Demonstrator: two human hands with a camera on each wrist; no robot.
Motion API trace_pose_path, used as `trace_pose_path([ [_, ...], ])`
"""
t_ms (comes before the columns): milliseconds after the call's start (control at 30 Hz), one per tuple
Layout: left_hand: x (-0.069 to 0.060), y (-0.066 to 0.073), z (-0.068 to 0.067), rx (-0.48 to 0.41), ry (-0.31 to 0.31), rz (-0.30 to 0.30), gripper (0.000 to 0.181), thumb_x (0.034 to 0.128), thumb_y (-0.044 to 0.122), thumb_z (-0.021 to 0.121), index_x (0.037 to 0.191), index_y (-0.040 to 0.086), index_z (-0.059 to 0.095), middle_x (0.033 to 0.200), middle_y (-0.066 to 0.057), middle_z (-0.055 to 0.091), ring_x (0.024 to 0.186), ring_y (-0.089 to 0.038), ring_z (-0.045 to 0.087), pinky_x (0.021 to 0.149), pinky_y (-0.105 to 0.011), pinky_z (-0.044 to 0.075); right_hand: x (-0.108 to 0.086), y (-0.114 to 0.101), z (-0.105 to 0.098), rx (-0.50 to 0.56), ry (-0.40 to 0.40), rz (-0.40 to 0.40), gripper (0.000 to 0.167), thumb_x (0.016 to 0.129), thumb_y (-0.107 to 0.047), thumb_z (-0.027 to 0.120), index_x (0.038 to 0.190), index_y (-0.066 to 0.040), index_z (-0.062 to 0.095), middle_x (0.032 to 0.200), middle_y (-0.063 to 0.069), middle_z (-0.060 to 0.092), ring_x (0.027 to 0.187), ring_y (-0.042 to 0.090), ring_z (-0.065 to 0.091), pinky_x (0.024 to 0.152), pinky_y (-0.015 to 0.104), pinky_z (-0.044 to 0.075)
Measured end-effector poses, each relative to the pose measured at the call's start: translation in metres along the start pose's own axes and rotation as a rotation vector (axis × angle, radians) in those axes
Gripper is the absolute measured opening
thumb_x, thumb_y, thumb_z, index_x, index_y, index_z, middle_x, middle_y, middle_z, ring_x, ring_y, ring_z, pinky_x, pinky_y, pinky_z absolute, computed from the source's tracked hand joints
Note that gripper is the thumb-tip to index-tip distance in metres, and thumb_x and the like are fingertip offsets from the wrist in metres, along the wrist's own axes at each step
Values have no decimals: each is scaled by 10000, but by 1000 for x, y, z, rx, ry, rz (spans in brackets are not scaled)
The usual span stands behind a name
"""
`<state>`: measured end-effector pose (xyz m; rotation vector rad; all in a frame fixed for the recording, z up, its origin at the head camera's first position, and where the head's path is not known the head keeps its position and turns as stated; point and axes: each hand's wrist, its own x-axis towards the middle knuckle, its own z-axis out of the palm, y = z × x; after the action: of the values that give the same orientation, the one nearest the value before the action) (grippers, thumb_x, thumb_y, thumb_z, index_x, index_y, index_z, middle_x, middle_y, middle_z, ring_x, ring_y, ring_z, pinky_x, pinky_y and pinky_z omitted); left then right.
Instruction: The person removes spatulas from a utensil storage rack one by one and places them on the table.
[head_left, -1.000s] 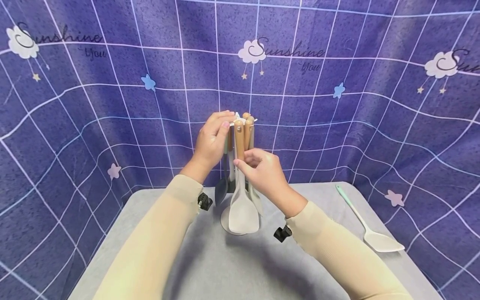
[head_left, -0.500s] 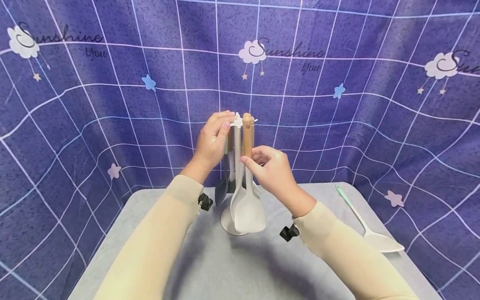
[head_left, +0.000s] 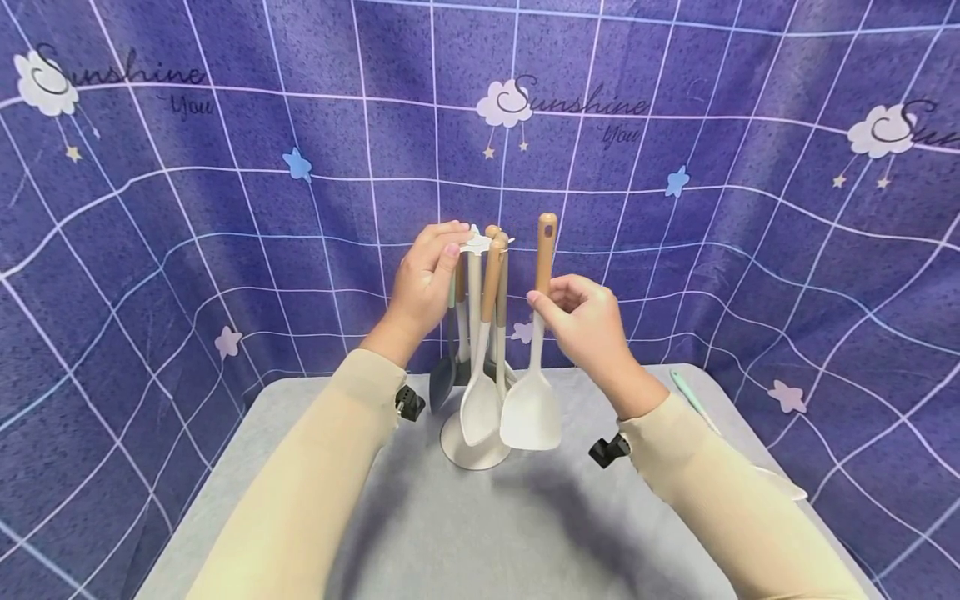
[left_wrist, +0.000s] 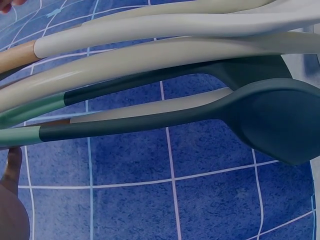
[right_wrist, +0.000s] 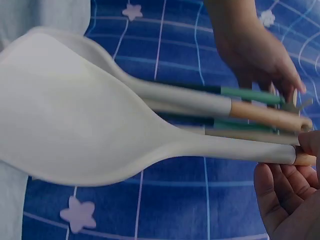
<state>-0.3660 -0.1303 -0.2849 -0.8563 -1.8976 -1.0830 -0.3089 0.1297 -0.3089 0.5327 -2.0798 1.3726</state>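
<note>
At the table's middle stands a white utensil stand (head_left: 457, 454) with a round base and a hooked top. My left hand (head_left: 422, 275) grips its top at the left, thumb below the fingers. From the hooks hang several utensils, among them a white spoon (head_left: 480, 414) with a wooden handle and a dark spoon (left_wrist: 280, 120) with a mint handle. Just right of the stand, my right hand (head_left: 588, 321) pinches a white turner (head_left: 531, 412) low on its wooden handle, blade down and off the table. In the right wrist view the turner's blade (right_wrist: 75, 110) covers part of the hanging utensils.
On the grey table (head_left: 480, 533), far right, lies another turner with a mint handle (head_left: 692, 393); my right sleeve (head_left: 720, 475) partly hides it. A purple gridded curtain (head_left: 375, 125) encloses the table's back and sides.
My right hand has carried the wooden-handled turner rightward and slightly up, off the front of the stand, uncovering the white spoon behind it. My left hand has stayed at the stand's top.
</note>
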Motion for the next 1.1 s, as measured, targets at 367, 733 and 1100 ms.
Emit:
trace_pose_path([
  [367, 0, -1, 0, 18, -5, -15, 339, 1187, 158, 521, 1350, 12, 780, 1498, -178, 709, 1544, -342, 603, 1374, -391, 405, 19, 33, -37, -38, 77, 58, 287, 1043, -264, 845, 1062, 20, 810, 872, 163, 812, 618, 1, 658, 632, 146, 557],
  [733, 2, -2, 2, 3, -3, -3, 333, 1187, 153, 529, 1348, 9, 783, 1490, -190, 713, 1540, -354, 604, 1375, -377, 399, 35, 65, -67, -198, 90, 116, 297, 1074, -288, 801, 1110, 5, 829, 892, 186, 816, 595, -65, 619, 601, 129, 503],
  [1100, 1, 0, 2, 12, 4, -26, 341, 1185, 166, 525, 1340, 12, 787, 1497, -180, 712, 1556, -338, 594, 1377, -374, 396, 44, 99, -96, -300, 34, 224, 387, 1118, -288, 734, 1323, 31, 811, 1117, 290, 841, 632, -116, 605, 627, 100, 510],
])
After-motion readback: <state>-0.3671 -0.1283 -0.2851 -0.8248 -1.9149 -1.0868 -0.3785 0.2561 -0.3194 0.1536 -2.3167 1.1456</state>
